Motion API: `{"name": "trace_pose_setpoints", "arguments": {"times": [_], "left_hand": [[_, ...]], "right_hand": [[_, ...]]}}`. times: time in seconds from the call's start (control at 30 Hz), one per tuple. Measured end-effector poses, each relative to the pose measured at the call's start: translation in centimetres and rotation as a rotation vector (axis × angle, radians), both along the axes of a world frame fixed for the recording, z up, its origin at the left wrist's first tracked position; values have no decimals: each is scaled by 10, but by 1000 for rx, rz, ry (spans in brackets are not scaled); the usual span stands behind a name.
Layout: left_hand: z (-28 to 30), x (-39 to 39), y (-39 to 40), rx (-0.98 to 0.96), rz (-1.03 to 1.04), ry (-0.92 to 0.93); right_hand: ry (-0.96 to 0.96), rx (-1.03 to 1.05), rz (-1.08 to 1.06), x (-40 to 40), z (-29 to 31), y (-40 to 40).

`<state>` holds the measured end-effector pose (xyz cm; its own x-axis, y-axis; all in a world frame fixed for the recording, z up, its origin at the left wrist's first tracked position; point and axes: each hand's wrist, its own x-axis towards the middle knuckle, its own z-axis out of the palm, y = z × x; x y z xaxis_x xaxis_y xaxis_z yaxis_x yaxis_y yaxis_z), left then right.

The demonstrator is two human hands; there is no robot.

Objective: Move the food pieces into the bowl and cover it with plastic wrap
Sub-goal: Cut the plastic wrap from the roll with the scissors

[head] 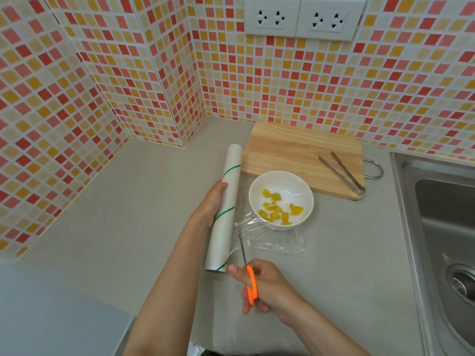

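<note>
A white bowl (281,199) stands on the grey counter and holds several yellow food pieces (276,210). Clear plastic wrap (272,240) stretches over the bowl and lies crumpled on the counter in front of it. The wrap runs to a white roll with green stripes (226,209), left of the bowl. My left hand (212,204) grips that roll from its left side. My right hand (267,285) holds orange-handled scissors (248,273); their blades point away from me into the wrap between roll and bowl.
A wooden cutting board (295,152) lies behind the bowl with metal tongs (341,173) on its right part. A steel sink (442,227) takes up the right edge. Tiled walls close the back and left, with sockets (303,16) above.
</note>
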<state>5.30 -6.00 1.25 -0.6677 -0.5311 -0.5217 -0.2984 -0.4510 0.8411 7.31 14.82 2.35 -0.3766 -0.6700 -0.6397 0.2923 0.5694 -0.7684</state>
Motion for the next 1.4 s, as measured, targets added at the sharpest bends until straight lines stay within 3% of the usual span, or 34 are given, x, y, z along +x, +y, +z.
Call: {"name": "trace_pose_setpoints", "arguments": {"times": [1.0,1.4], "left_hand": [[-5,2,2,-34,-4,4],[-7,3,1,62,34,-47]], "right_hand": [[27,-75,-245,-22,13,-53],[27,-112,-281,-33,18,-66]]}}
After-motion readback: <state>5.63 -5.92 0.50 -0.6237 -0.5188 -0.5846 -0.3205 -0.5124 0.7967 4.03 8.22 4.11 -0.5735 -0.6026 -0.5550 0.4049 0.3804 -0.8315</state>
